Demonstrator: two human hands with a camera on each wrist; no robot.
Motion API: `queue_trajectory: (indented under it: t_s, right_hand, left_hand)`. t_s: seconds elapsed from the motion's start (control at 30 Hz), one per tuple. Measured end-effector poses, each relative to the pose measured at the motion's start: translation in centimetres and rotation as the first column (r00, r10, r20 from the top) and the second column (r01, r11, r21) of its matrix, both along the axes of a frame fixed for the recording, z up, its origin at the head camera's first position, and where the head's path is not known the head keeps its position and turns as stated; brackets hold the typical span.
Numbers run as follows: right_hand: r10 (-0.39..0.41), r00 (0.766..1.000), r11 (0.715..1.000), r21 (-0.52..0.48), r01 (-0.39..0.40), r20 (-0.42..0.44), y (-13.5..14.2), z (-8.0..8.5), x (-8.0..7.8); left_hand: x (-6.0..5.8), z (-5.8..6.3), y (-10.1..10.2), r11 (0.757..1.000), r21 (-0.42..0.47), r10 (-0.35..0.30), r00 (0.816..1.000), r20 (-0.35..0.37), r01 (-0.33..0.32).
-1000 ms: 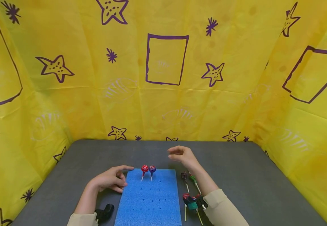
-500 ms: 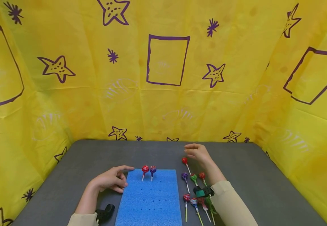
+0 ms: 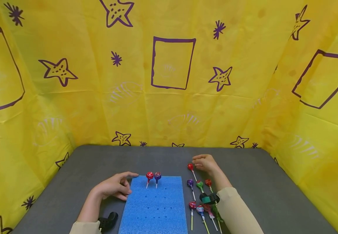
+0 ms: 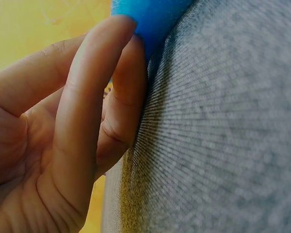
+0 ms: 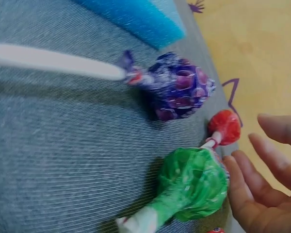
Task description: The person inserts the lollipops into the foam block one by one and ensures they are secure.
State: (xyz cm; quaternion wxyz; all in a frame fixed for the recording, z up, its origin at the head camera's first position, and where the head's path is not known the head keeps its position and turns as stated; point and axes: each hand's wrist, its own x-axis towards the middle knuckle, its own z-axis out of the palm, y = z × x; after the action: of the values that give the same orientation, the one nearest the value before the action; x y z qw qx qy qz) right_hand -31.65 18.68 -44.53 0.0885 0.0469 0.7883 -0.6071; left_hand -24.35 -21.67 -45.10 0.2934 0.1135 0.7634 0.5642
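A blue foam board (image 3: 157, 201) with rows of small holes lies on the table; a red lollipop (image 3: 149, 175) and a purple lollipop (image 3: 157, 176) stand upright near its far edge. My left hand (image 3: 114, 186) rests against the board's left edge, index finger stretched to the far corner. In the left wrist view, the fingertips meet the blue foam. My right hand (image 3: 206, 163), fingers loosely bent and holding nothing, is beside a red lollipop (image 3: 190, 166) lying beyond the others. In the right wrist view, its fingers (image 5: 242, 187) are right by a green lollipop (image 5: 194, 182).
Several wrapped lollipops lie right of the board, among them a purple one (image 3: 190, 183) and a blue-and-white one (image 3: 200, 209). My right sleeve and wrist strap (image 3: 209, 198) pass over part of them. A yellow patterned curtain (image 3: 169, 113) surrounds the grey table (image 3: 244, 175).
My right hand has moved right, away from beyond the board's far right corner to the lollipops, then lowered slightly. More lollipops show now. My left hand has stayed on the board's edge.
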Motion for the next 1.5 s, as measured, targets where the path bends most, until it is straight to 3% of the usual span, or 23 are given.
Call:
queue_trajectory:
  t_s: [0.23,0.73,1.13,1.5]
  right_hand:
    - [0.04,0.999,0.993,0.111,-0.04,0.004,-0.8,0.1,0.5]
    - [0.056,0.998,0.985,0.166,-0.052,-0.02,-1.2,-0.1,0.5]
    - [0.054,0.998,0.958,0.282,-0.042,-0.032,-1.7,0.1,0.5]
    - [0.046,0.998,0.955,0.296,-0.032,-0.041,-1.8,0.1,0.5]
  left_hand:
    - [0.1,0.0,0.0,1.0,0.009,-0.004,1.0,0.002,0.004]
    - [0.0,-0.1,0.0,1.0,0.01,-0.002,1.0,-0.002,0.002]
    - [0.0,0.0,0.0,1.0,0.004,-0.003,1.0,-0.005,0.003]
    - [-0.1,-0.1,0.0,1.0,0.0,0.002,1.0,0.0,-0.002]
